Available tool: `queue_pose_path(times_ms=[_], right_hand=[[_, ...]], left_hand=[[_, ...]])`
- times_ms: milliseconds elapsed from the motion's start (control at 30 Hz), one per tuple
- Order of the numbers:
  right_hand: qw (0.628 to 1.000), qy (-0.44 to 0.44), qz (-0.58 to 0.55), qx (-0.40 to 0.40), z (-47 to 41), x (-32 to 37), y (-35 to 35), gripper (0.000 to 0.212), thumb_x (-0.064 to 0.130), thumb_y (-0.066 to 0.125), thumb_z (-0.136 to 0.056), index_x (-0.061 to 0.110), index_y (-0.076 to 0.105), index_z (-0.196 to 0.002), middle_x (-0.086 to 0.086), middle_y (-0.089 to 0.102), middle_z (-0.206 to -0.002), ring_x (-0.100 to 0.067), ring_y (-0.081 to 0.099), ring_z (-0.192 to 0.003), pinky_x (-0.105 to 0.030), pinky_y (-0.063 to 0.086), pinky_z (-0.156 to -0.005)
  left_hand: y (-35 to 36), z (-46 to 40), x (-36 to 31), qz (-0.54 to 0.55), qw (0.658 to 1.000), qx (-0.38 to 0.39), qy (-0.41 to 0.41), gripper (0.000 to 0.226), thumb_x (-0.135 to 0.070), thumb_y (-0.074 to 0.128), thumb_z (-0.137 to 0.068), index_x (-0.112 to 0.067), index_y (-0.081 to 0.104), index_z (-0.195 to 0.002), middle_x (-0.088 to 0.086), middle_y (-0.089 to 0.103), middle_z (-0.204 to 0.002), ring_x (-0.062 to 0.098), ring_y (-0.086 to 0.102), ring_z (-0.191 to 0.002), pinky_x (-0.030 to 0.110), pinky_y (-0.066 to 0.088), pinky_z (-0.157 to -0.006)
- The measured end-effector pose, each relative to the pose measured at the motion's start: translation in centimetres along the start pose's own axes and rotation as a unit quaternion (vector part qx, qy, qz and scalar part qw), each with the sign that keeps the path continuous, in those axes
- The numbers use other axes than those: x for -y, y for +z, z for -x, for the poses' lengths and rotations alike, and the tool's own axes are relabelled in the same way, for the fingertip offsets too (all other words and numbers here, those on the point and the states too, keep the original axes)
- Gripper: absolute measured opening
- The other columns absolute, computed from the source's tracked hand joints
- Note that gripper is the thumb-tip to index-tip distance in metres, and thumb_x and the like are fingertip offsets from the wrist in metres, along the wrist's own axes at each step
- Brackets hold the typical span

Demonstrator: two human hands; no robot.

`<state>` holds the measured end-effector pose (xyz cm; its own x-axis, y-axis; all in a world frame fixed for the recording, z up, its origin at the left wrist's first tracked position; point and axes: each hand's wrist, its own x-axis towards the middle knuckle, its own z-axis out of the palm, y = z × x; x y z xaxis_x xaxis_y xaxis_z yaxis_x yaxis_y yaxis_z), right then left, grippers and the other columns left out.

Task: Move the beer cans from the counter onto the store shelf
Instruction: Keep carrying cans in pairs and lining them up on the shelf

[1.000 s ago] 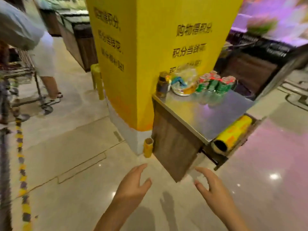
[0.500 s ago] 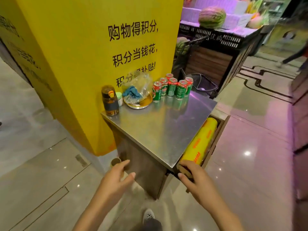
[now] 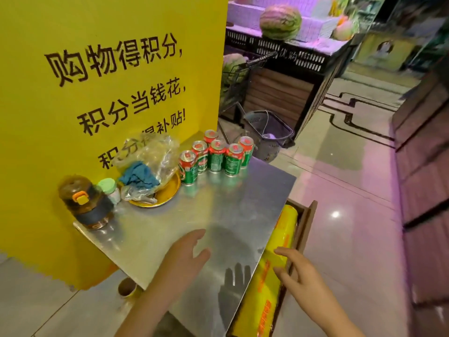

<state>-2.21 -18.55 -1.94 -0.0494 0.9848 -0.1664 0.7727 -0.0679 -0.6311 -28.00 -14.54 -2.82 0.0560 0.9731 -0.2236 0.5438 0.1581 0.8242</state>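
Upright, six green/red beer cans (image 3: 216, 155) clustered on counter (image 3: 218, 215); both hands relaxed, w/ nothing held.

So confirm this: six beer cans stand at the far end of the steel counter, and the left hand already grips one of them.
Wrong on the grip. In the head view the left hand hovers open over the near part of the steel counter, holding nothing. The six beer cans do stand untouched at the far end.

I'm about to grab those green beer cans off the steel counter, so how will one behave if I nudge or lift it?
The beer cans stand upright and narrow, so a high nudge would probably tip one. On the polished counter a low push likely slides it; tipped, it may roll. Smooth rigid sides should suit a wrap-around grip.
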Motion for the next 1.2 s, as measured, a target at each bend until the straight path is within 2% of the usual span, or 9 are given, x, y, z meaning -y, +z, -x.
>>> queue_pose_path(times_ms=[200,400,533,667,767,900,967,1067,1200], right_hand=[[0.999,-0.019,0.012,0.027,-10.0,-2.8,-3.2,0.034,0.031,0.059,-0.091,0.03,0.052,-0.125,0.018,0.049,-0.124,-0.005,0.048,-0.116,-0.019,0.036,-0.093],[0.995,-0.044,-0.024,0.08,-23.7,-4.8,-5.5,0.042,0.031,0.056,-0.093,0.025,0.045,-0.133,0.017,0.045,-0.124,-0.001,0.042,-0.114,-0.016,0.03,-0.088],[0.992,-0.054,-0.056,0.1,-33.2,-6.5,-4.9,0.056,0.022,0.064,-0.089,0.016,0.039,-0.138,0.002,0.046,-0.139,-0.014,0.046,-0.122,-0.02,0.034,-0.092],[0.987,-0.057,-0.114,0.1,-39.4,-7.1,-4.4,0.073,0.012,0.069,-0.083,0.014,0.028,-0.144,-0.004,0.042,-0.141,-0.013,0.044,-0.118,-0.016,0.034,-0.084],[0.978,-0.063,-0.165,0.109,-42.9,-7.0,-3.9,0.085,0.012,0.072,-0.08,0.014,0.019,-0.147,-0.007,0.034,-0.148,-0.022,0.039,-0.132,-0.03,0.038,-0.099],[0.963,-0.086,-0.212,0.14,-45.9,-6.9,-3.2,0.098,0.019,0.081,-0.071,0.017,0.019,-0.147,-0.001,0.033,-0.15,-0.019,0.035,-0.136,-0.041,0.033,-0.111],[0.956,-0.098,-0.229,0.156,-46.7,-6.8,-2.9,0.101,0.017,0.082,-0.068,0.016,0.021,-0.147,-0.001,0.039,-0.147,-0.013,0.04,-0.132,-0.032,0.038,-0.108],[0.933,-0.121,-0.28,0.189,-47.2,-6.8,-2.4,0.087,-0.009,0.075,-0.071,0.012,0.029,-0.142,0.001,0.05,-0.134,0.006,0.052,-0.115,-0.008,0.043,-0.089],[0.935,-0.13,-0.278,0.179,-47.6,-7.2,-1.8,0.075,-0.004,0.077,-0.071,0.023,0.042,-0.131,0.016,0.057,-0.119,0.011,0.055,-0.107,-0.008,0.044,-0.084]], left_hand=[[3.3,-7.9,-4.5,-0.01,1.0,-0.005,0.021,0.047,-0.03,0.058,-0.091,-0.024,0.044,-0.136,-0.008,0.048,-0.138,0.009,0.045,-0.126,0.027,0.035,-0.106],[5.3,-16.0,-6.0,0.016,0.996,-0.06,-0.061,0.049,-0.026,0.063,-0.088,-0.019,0.048,-0.134,-0.003,0.053,-0.134,0.012,0.05,-0.12,0.02,0.036,-0.097],[7.5,-21.5,-6.3,0.051,0.987,-0.105,-0.111,0.053,-0.026,0.066,-0.086,-0.016,0.047,-0.135,-0.001,0.052,-0.135,0.016,0.049,-0.122,0.028,0.038,-0.102],[9.9,-26.4,-7.0,0.074,0.976,-0.161,-0.127,0.064,-0.03,0.071,-0.081,-0.014,0.043,-0.137,-0.005,0.049,-0.134,0.013,0.047,-0.122,0.028,0.037,-0.103],[11.1,-29.8,-7.7,0.064,0.964,-0.227,-0.124,0.061,-0.041,0.074,-0.074,-0.023,0.048,-0.127,-0.016,0.05,-0.12,0.008,0.05,-0.111,0.027,0.043,-0.093],[12.7,-32.9,-8.2,0.011,0.942,-0.292,-0.166,0.072,-0.053,0.075,-0.066,-0.02,0.047,-0.123,-0.002,0.059,-0.116,0.019,0.057,-0.106,0.032,0.048,-0.082],[13.3,-33.8,-8.6,-0.007,0.928,-0.32,-0.19,0.073,-0.053,0.076,-0.065,-0.017,0.046,-0.121,0.002,0.058,-0.116,0.023,0.057,-0.105,0.032,0.047,-0.079],[13.9,-34.7,-8.9,0.001,0.906,-0.368,-0.209,0.072,-0.056,0.076,-0.063,-0.016,0.047,-0.116,0.001,0.057,-0.115,0.024,0.058,-0.102,0.036,0.05,-0.078],[14.4,-35.0,-8.9,-0.006,0.891,-0.403,-0.208,0.065,-0.053,0.075,-0.065,-0.018,0.05,-0.113,0.0,0.059,-0.109,0.023,0.06,-0.096,0.04,0.052,-0.077]])
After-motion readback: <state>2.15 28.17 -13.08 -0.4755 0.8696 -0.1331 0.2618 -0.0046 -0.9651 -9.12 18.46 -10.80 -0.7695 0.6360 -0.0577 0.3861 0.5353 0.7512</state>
